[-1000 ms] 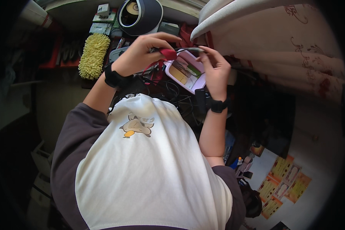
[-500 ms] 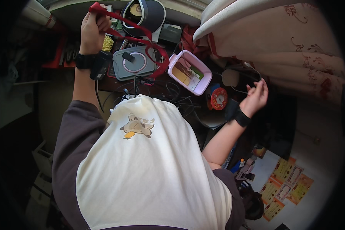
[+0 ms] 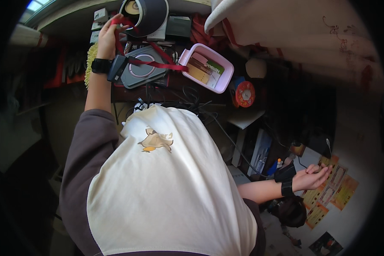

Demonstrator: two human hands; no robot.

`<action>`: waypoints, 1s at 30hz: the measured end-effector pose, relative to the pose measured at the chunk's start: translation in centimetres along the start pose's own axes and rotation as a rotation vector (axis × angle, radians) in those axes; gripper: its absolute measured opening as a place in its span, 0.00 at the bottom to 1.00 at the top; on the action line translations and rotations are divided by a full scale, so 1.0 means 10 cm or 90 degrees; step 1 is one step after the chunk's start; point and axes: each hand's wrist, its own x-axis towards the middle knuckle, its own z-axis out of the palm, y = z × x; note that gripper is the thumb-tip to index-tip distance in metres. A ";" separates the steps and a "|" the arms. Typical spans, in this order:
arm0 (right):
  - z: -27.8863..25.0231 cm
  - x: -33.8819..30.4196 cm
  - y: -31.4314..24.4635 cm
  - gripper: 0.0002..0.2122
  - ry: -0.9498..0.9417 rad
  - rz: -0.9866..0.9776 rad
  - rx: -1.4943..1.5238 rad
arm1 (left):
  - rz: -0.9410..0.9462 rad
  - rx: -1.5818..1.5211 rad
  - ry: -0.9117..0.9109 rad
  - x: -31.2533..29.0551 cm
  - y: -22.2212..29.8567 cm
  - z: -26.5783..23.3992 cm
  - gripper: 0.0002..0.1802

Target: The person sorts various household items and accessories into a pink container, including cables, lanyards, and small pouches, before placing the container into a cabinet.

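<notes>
My left hand (image 3: 108,40) is up at the far left of the desk, its fingers closed on a red ribbon (image 3: 160,65). The ribbon hangs in a loop over a grey-blue lid with a pale ring (image 3: 141,64), and its end reaches the edge of a pink plastic tub (image 3: 227,83). Stretched out to the right, my right hand (image 3: 313,177) has its fingers curled round a thin cable. The cable's pale plug end (image 3: 328,143) sticks up beyond the fingers. Each wrist wears a black band.
A dark sun visor (image 3: 155,17) stands behind my left hand, near a yellow bristly duster (image 3: 91,64). Black cables (image 3: 192,98) lie tangled at the desk's front. Right of the tub is a round red object (image 3: 245,94). Orange papers (image 3: 343,194) cover the right-hand wall.
My right hand has swung from beside the curtain down and right toward the papered wall, carrying the cable. My left hand has lowered slightly, and the ribbon's loop lies differently over the lid.
</notes>
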 end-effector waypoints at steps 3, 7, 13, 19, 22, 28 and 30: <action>-0.09 -0.05 0.05 0.10 0.017 0.009 -0.062 | -0.001 0.132 -0.026 0.08 -0.32 -0.04 0.28; -0.15 -0.13 0.28 0.11 0.015 0.061 -0.129 | 0.025 0.162 0.058 0.10 -0.39 0.12 0.36; -0.18 -0.21 0.32 0.11 -0.039 0.133 -0.013 | 0.095 0.159 -0.118 -0.08 -0.38 0.52 0.27; -0.05 -0.36 0.17 0.15 -0.151 0.202 0.115 | 0.060 0.178 -0.655 -1.24 -0.15 1.97 0.27; -0.08 -0.46 0.14 0.19 -0.259 0.184 0.156 | 0.323 0.229 -0.863 -1.90 -0.11 2.59 0.36; -0.37 -0.20 0.17 0.22 -0.323 0.156 0.203 | 0.172 0.519 -1.138 -2.58 -0.49 3.05 0.23; -0.52 -0.05 0.31 0.23 -0.281 0.163 0.212 | 0.120 0.533 -1.077 -2.64 -0.45 3.09 0.18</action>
